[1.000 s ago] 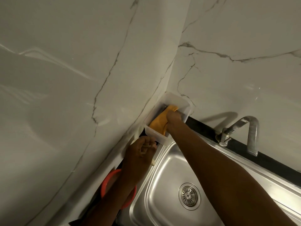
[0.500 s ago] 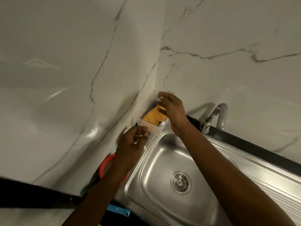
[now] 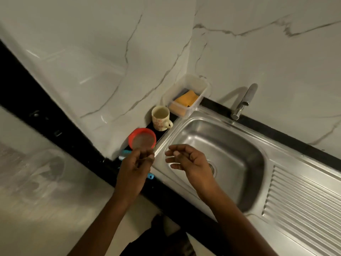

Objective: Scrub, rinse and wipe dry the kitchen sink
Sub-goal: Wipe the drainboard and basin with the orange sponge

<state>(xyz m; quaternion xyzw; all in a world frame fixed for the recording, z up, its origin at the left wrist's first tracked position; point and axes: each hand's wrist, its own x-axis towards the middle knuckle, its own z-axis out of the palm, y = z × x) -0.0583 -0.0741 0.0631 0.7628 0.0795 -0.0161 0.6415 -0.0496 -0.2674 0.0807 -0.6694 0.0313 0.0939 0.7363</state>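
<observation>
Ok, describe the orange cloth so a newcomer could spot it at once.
Start at the steel sink; by its far left corner sits a clear plastic tub. The orange cloth lies inside it, unlike the mug and red strainer standing outside.

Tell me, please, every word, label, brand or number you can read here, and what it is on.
None can be read.
The mug bears a reddish print, too blurred to tell whether it holds letters.
The sink, tap and tub show no lettering.
</observation>
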